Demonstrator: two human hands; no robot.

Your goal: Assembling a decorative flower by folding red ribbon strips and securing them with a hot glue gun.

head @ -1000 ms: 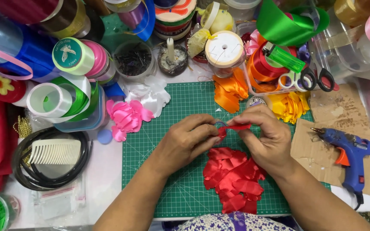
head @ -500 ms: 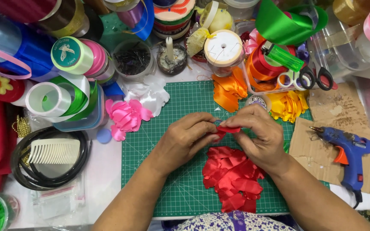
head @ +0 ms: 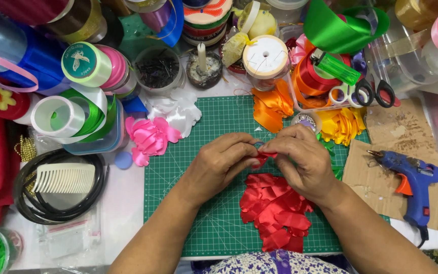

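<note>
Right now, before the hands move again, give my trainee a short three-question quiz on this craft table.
1. True or false: both hands pinch one small red ribbon piece above the green cutting mat.
2. Which pile lies on the mat just below the hands: A) pink petals, B) red petals, C) orange petals?
3. What tool rests on the cardboard to the right?

Key:
1. True; left hand and right hand meet on it.
2. B, the red petals.
3. The blue glue gun.
</note>
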